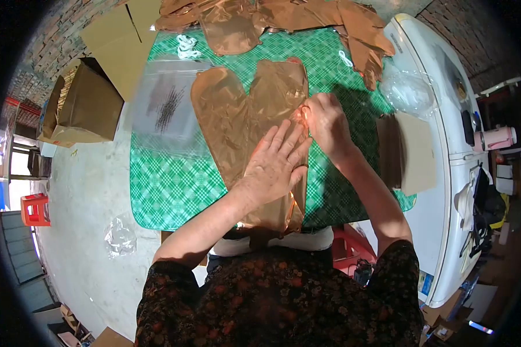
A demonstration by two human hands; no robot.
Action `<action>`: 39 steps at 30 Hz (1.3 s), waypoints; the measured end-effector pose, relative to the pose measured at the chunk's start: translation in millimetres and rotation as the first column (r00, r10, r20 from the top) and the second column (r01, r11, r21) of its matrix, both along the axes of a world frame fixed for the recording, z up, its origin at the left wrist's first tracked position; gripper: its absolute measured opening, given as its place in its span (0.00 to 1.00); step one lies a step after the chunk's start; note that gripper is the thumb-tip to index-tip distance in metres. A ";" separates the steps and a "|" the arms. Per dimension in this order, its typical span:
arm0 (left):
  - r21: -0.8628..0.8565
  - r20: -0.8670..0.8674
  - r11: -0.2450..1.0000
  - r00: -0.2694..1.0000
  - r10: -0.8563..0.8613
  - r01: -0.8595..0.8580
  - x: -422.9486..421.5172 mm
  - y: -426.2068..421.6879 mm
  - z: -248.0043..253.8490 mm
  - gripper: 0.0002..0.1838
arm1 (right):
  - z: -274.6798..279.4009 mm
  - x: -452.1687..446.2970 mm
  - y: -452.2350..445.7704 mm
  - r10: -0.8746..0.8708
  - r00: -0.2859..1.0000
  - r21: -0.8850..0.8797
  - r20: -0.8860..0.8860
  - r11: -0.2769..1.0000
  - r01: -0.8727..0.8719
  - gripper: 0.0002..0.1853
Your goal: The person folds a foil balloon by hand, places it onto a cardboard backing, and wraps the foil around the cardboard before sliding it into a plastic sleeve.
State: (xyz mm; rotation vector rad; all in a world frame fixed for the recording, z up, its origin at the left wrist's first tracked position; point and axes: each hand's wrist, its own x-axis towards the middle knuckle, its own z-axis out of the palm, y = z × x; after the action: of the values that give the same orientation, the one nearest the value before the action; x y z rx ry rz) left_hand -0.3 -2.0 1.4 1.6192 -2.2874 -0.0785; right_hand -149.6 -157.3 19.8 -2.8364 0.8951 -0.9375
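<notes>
A flat, shiny copper-coloured foil balloon [223,110] with rounded upper lobes lies on the green checked tablecloth [168,191], its lower end reaching the table edge at my body. My left hand [275,162] rests flat on the foil with its fingers stretched out. Beside it, my right hand [328,121] is closed, pinching the foil at its right edge; the fingertips are partly hidden. More crumpled copper foil balloons [301,17] are heaped along the far edge of the table.
Clear plastic bags with dark print [168,104] lie at left, with white cord [188,47] above them. A cardboard piece [408,153] and clear plastic [408,92] are at right, beside a white fridge [446,231]. An open cardboard box [92,104] stands at far left.
</notes>
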 end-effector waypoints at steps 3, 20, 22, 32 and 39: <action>0.055 0.024 0.998 1.000 -0.010 0.008 1.1 0.6 2.3 0.35 | 8.9 9.7 13.8 0.171 0.985 -0.038 0.012 0.985 -0.170 0.16; 0.025 0.004 1.000 1.000 -0.002 0.002 -1.0 0.5 0.9 0.36 | -36.1 18.9 -51.0 0.017 0.964 -0.147 -0.267 0.987 -0.058 0.32; 0.030 0.022 1.000 1.000 0.001 -0.002 -0.8 0.6 2.1 0.36 | -46.9 24.2 -61.9 -0.007 0.978 -0.113 -0.209 0.993 -0.017 0.33; -0.020 0.049 1.000 0.999 0.012 -0.011 -1.6 -0.1 -4.8 0.35 | -13.3 43.4 -49.4 0.062 0.939 -0.074 -0.338 0.993 -0.093 0.37; -0.032 -0.036 0.999 0.999 -0.013 0.011 0.3 0.8 -3.9 0.34 | -16.5 57.0 -18.1 0.131 0.917 0.303 -0.376 0.953 -0.012 0.37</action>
State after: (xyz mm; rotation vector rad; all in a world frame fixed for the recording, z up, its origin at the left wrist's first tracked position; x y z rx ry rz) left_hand 0.0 -1.2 -2.5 1.5755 -2.2598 -0.0733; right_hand -92.6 -175.5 3.3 -2.8051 0.8600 -0.1953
